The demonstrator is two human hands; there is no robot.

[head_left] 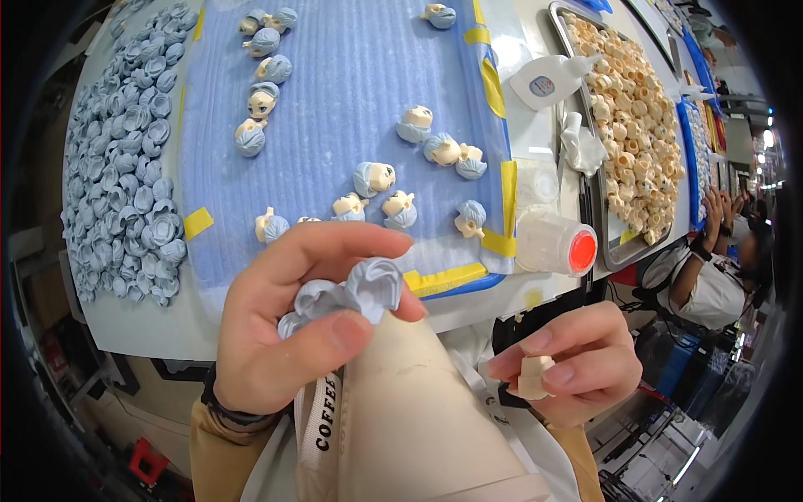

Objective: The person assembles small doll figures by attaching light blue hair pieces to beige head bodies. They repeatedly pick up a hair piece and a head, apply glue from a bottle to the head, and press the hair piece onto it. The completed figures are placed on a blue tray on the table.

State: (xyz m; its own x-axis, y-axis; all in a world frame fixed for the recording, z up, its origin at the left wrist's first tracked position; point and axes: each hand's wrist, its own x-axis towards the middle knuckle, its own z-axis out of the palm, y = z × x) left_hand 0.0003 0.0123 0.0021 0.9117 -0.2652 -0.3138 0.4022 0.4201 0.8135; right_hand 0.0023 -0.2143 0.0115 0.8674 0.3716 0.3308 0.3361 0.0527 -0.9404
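My left hand is closed round a few light-blue, cup-shaped doll hair pieces, with hollow sides showing. To the right and lower, my right hand pinches a small cream doll head piece between thumb and fingers. The two hands are apart. Beyond them lies a blue ribbed mat edged with yellow tape. Small doll heads with blue hair, such as one doll head, are scattered on it in loose groups.
Loose blue hair pieces are heaped at left. A metal tray of cream head pieces stands at right, near a white squeeze bottle and a clear tub. A large beige tapered object fills the lower middle. A co-worker sits far right.
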